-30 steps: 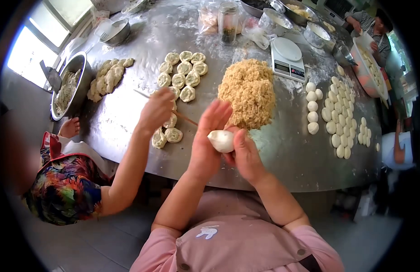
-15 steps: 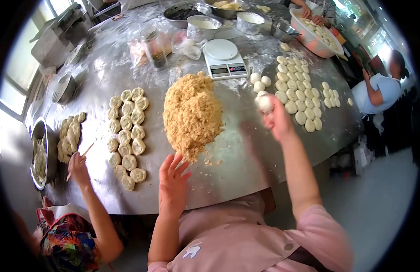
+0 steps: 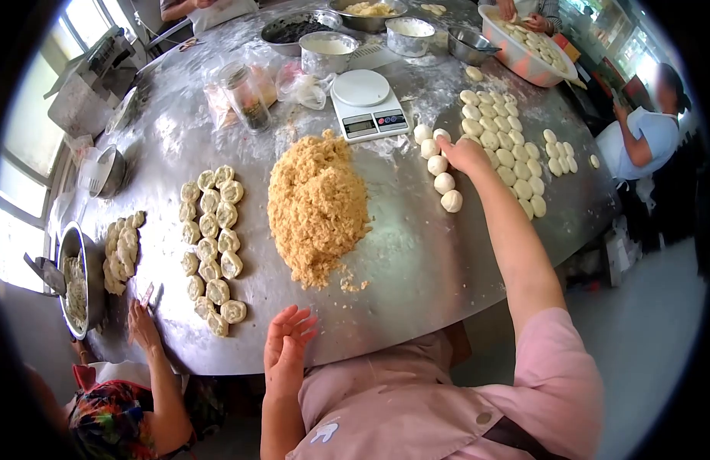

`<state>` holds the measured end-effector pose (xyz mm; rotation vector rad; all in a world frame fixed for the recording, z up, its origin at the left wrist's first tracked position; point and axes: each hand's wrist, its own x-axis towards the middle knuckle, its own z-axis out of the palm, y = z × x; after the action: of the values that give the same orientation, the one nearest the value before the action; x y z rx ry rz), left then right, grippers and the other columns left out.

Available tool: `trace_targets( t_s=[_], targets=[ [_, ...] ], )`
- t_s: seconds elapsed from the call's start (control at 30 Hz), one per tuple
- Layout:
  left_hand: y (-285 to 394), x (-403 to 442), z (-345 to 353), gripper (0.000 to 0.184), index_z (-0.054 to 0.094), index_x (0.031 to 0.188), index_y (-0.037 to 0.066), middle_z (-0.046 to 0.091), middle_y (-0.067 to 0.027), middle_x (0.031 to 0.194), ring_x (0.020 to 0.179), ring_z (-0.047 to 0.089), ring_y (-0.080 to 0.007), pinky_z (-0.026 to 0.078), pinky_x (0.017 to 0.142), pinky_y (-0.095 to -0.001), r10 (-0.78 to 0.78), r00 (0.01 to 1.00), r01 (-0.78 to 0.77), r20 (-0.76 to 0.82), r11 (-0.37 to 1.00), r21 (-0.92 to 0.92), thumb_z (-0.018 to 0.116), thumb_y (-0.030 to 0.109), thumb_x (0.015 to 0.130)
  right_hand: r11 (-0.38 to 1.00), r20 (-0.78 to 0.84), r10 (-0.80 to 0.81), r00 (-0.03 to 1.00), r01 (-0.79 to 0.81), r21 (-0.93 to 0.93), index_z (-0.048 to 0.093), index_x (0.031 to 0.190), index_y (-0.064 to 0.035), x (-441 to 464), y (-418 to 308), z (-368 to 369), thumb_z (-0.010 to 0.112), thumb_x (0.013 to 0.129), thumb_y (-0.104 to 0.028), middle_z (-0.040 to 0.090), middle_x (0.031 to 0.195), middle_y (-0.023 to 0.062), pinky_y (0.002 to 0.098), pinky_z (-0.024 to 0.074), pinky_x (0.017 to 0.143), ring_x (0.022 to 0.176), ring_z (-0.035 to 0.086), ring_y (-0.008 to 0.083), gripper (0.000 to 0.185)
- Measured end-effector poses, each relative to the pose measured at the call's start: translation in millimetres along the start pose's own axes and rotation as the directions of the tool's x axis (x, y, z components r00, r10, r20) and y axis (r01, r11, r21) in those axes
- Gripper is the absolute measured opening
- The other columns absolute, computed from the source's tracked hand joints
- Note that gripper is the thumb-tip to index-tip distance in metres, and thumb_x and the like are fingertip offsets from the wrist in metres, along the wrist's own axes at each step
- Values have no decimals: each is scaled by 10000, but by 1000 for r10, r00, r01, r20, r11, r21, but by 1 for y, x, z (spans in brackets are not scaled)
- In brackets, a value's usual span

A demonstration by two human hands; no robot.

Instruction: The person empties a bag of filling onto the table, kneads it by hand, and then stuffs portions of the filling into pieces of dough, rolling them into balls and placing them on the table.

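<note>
My right hand [image 3: 465, 155] reaches over the table with its fingertips on a white dough ball [image 3: 440, 136] in a small group. Its lower fingers are folded and partly hidden. Below those fingertips, more round balls [image 3: 445, 183] run in a line toward me. Near the table edge, my left hand [image 3: 288, 337] hovers with fingers apart and holds nothing. Beyond it rises a large heap of crumbly tan filling [image 3: 317, 207]. Rows of flattened dough rounds [image 3: 504, 142] lie right of my right hand.
A digital scale [image 3: 369, 107] stands behind the heap. Left of the heap lie rows of dough pieces [image 3: 208, 226]. A co-worker's hand [image 3: 143, 326] is at the left, by a metal bowl [image 3: 94, 287]. Bowls [image 3: 328, 54] and a plastic tub [image 3: 524, 50] line the back.
My right hand has put its dough ball down, and the line of balls now extends nearer me. That hand has moved up to another ball. My left hand has drawn back from the heap.
</note>
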<state>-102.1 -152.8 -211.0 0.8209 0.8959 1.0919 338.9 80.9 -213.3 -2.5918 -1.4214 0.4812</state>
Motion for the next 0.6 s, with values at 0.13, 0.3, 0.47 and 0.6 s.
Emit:
trace_targets(
  t_s=[0.13, 0.3, 0.47, 0.6],
  targets=[
    [2, -4, -7, 591, 378, 1402, 54, 525, -114, 1312, 1148, 544, -238, 453, 941, -368, 14, 999, -15, -32, 1000, -24, 556, 394, 952, 997, 30, -48, 998, 46, 65, 688, 960, 31, 11, 22, -10, 520, 906, -507, 717, 870, 132, 351, 504, 777, 793, 679, 238, 566],
    [5, -10, -18, 558, 421, 1366, 44, 545, -109, 1283, 1149, 546, -225, 428, 959, -352, -37, 996, 33, -87, 998, -49, 594, 357, 939, 994, -61, -70, 996, 75, 78, 714, 997, -96, 2, 27, -5, 626, 865, -428, 711, 961, 112, 378, 512, 805, 895, 673, 269, 368],
    [5, -14, -19, 454, 463, 1326, 45, 556, -97, 1262, 1140, 546, -209, 425, 950, -337, -69, 990, 62, -122, 996, -59, 566, 294, 960, 993, -143, -102, 984, 110, 48, 722, 930, -75, 0, 20, 1, 660, 842, -353, 712, 876, 121, 378, 512, 760, 819, 670, 278, 298],
    [4, -21, -28, 333, 504, 1286, 53, 572, -81, 1234, 1127, 549, -181, 432, 930, -321, -73, 965, 73, -253, 997, -7, 510, 204, 989, 922, -381, -178, 907, 288, 257, 669, 985, -3, 11, 47, 20, 643, 860, -329, 706, 885, 139, 367, 514, 725, 823, 673, 236, 351]
  ],
)
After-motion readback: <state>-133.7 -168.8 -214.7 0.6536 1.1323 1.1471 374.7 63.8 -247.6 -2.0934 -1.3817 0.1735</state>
